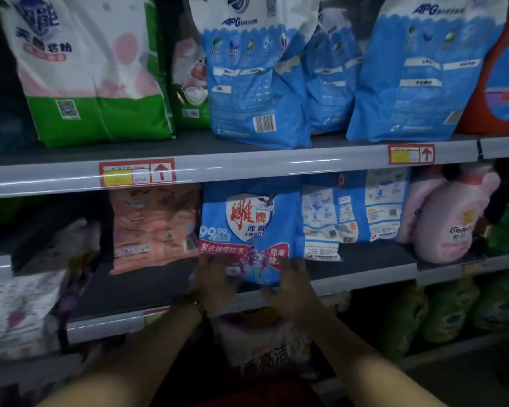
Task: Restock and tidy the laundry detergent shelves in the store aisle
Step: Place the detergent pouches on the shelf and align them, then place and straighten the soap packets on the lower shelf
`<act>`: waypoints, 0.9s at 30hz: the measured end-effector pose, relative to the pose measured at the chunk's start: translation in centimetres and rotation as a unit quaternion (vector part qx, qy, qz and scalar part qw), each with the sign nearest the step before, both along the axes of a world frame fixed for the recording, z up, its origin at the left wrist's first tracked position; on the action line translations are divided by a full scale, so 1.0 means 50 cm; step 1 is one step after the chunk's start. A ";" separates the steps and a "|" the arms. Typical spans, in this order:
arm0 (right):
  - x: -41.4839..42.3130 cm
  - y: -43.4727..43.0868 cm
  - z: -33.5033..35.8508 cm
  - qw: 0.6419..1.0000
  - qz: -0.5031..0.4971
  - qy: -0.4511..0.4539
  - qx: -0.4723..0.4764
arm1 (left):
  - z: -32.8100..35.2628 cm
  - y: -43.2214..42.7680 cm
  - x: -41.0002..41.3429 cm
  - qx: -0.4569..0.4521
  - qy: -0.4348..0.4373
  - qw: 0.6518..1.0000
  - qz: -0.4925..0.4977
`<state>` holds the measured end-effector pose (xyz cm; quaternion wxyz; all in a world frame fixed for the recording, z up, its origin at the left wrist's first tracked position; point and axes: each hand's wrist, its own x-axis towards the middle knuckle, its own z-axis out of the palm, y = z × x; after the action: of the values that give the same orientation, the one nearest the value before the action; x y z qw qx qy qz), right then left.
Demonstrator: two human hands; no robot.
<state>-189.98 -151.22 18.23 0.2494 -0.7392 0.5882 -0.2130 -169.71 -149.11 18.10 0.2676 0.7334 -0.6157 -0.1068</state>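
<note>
A blue detergent bag (pixel 247 224) with red characters and a purple flower print stands at the front of the middle shelf (pixel 362 268). My left hand (pixel 215 283) grips its lower left corner and my right hand (pixel 291 289) grips its lower right corner. The bag's bottom edge overhangs the shelf lip slightly. A pink bag (pixel 153 227) stands to its left and another blue bag (pixel 350 212), back side facing out, to its right.
The upper shelf (pixel 247 165) carries a green-and-white bag (pixel 91 69) and blue bags (pixel 256 77). A pink bottle (pixel 450 218) sits at the middle shelf's right end. Purple bags (pixel 21 312) stand lower left, green bags (pixel 453 309) lower right.
</note>
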 end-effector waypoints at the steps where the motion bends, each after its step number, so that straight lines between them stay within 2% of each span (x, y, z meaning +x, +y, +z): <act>1: 0.003 0.009 -0.011 1.000 0.010 0.022 -0.010 | -0.024 0.013 -0.002 0.020 0.008 0.999 -0.034; 4: -0.001 0.030 -0.020 0.999 0.015 0.030 -0.019 | -0.046 0.030 -0.010 0.016 0.016 0.998 -0.060; 6: -0.008 0.041 -0.008 1.000 0.027 0.005 -0.006 | -0.037 0.041 -0.012 0.065 0.013 0.995 -0.073; 9: -0.022 0.064 0.023 0.999 0.035 0.013 0.017 | -0.012 0.063 -0.012 0.121 -0.001 0.987 -0.101; 16: -0.049 0.130 0.135 0.995 0.049 -0.007 0.086 | 0.121 0.168 -0.035 0.063 0.013 0.985 -0.160; 20: -0.041 0.183 0.251 0.998 0.059 0.022 0.019 | 0.236 0.239 -0.030 0.042 0.003 0.985 -0.169; 24: -0.015 0.253 0.378 0.997 0.058 -0.040 -0.022 | 0.348 0.326 0.012 0.019 0.024 0.985 -0.169; 27: 0.028 0.293 0.465 0.994 0.080 -0.050 -0.058 | 0.426 0.394 0.064 0.002 0.012 0.988 -0.151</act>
<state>-188.57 -136.55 41.46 0.2509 -0.7855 0.5009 -0.2630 -166.52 -129.40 39.40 0.2549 0.6307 -0.7161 -0.1562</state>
